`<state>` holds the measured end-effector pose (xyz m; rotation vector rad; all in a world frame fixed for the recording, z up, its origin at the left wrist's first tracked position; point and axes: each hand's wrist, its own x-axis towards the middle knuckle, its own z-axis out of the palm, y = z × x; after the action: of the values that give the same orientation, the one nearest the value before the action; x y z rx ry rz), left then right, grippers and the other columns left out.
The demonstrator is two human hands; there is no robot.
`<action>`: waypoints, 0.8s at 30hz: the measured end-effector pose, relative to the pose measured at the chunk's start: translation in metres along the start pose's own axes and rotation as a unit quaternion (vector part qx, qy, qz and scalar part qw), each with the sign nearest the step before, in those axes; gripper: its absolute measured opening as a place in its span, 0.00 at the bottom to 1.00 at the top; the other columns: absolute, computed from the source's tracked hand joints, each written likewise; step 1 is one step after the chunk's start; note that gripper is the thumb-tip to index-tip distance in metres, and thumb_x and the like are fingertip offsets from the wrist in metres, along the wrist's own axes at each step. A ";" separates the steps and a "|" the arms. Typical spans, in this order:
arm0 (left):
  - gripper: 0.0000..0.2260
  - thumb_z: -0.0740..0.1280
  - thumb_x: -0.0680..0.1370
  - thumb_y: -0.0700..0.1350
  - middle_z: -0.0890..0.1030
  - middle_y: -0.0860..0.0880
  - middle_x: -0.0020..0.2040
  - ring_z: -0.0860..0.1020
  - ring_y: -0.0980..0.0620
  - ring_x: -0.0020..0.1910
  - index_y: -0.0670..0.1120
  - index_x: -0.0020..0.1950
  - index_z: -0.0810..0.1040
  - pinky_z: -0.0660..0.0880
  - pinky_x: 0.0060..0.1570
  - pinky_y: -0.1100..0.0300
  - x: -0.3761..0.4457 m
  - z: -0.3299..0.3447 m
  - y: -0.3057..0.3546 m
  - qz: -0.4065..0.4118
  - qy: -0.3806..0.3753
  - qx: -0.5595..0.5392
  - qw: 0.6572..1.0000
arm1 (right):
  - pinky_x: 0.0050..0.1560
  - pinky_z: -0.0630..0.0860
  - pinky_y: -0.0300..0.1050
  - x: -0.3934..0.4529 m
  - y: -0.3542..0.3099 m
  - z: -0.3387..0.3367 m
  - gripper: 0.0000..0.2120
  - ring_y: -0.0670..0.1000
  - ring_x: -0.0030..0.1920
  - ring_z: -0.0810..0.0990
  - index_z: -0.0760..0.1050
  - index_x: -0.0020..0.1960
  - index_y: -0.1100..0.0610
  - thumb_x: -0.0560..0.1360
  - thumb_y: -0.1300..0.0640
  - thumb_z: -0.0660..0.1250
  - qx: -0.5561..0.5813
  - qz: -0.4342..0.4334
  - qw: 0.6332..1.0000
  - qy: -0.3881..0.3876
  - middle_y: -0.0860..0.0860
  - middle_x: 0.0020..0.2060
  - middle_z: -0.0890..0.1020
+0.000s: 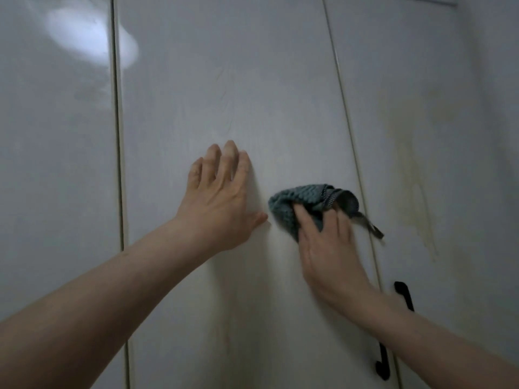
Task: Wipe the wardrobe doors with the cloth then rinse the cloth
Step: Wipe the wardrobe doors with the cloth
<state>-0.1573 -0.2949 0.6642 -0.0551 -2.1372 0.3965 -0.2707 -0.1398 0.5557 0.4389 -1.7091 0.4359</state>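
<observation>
Single head view, close, facing wardrobe doors (230, 80), angled slightly upward

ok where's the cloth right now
In the head view the cloth is bunched under the right hand, pressed on the middle wardrobe door near its right edge, just right of the left hand.

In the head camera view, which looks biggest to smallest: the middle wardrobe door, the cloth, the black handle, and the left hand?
1. Middle wardrobe door
2. Left hand
3. Cloth, though partly hidden under the right hand
4. Black handle, partly hidden by the arm, so unsure
</observation>
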 end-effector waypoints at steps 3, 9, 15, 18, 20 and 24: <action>0.44 0.57 0.76 0.68 0.38 0.44 0.79 0.37 0.41 0.77 0.44 0.79 0.40 0.40 0.75 0.45 0.011 0.004 0.020 0.028 0.018 -0.002 0.999 | 0.67 0.67 0.63 0.006 0.013 -0.009 0.22 0.65 0.64 0.66 0.62 0.74 0.53 0.80 0.54 0.53 -0.002 -0.052 0.999 -0.005 0.61 0.59 0.70; 0.44 0.60 0.77 0.65 0.36 0.42 0.79 0.37 0.40 0.78 0.45 0.79 0.38 0.40 0.75 0.45 0.034 0.004 0.051 0.015 0.024 0.004 1.000 | 0.68 0.62 0.57 0.110 0.065 -0.036 0.22 0.65 0.68 0.66 0.60 0.76 0.51 0.83 0.51 0.52 -0.040 -0.031 0.999 -0.018 0.63 0.67 0.68; 0.44 0.60 0.77 0.65 0.36 0.41 0.78 0.36 0.39 0.77 0.44 0.79 0.38 0.40 0.75 0.45 0.049 0.008 0.075 0.012 0.042 0.000 0.999 | 0.74 0.53 0.58 0.187 0.140 -0.047 0.25 0.61 0.75 0.54 0.50 0.79 0.49 0.82 0.46 0.44 -0.009 0.102 0.994 -0.028 0.58 0.76 0.56; 0.44 0.59 0.78 0.65 0.34 0.41 0.78 0.35 0.40 0.77 0.45 0.79 0.37 0.38 0.76 0.45 0.054 0.013 0.091 0.023 0.040 0.001 0.999 | 0.74 0.52 0.57 0.152 0.148 -0.046 0.25 0.61 0.74 0.55 0.51 0.79 0.51 0.83 0.48 0.45 0.015 0.121 0.992 -0.011 0.59 0.74 0.58; 0.44 0.58 0.78 0.65 0.34 0.41 0.78 0.35 0.40 0.77 0.45 0.79 0.36 0.37 0.75 0.45 0.059 0.015 0.103 0.030 0.045 0.000 0.999 | 0.72 0.56 0.58 0.109 0.141 -0.040 0.25 0.63 0.71 0.59 0.57 0.77 0.54 0.82 0.49 0.46 0.021 0.108 0.994 -0.004 0.61 0.71 0.62; 0.44 0.56 0.78 0.66 0.34 0.42 0.78 0.35 0.40 0.77 0.44 0.79 0.35 0.37 0.75 0.45 0.069 0.021 0.126 0.049 0.044 -0.008 0.998 | 0.63 0.70 0.60 0.030 0.124 -0.022 0.23 0.64 0.63 0.68 0.65 0.74 0.52 0.81 0.50 0.49 -0.002 0.075 0.997 -0.021 0.61 0.63 0.69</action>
<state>-0.2278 -0.1684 0.6708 -0.1842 -2.0555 0.4266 -0.3209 -0.0238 0.5832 0.3198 -1.7901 0.5361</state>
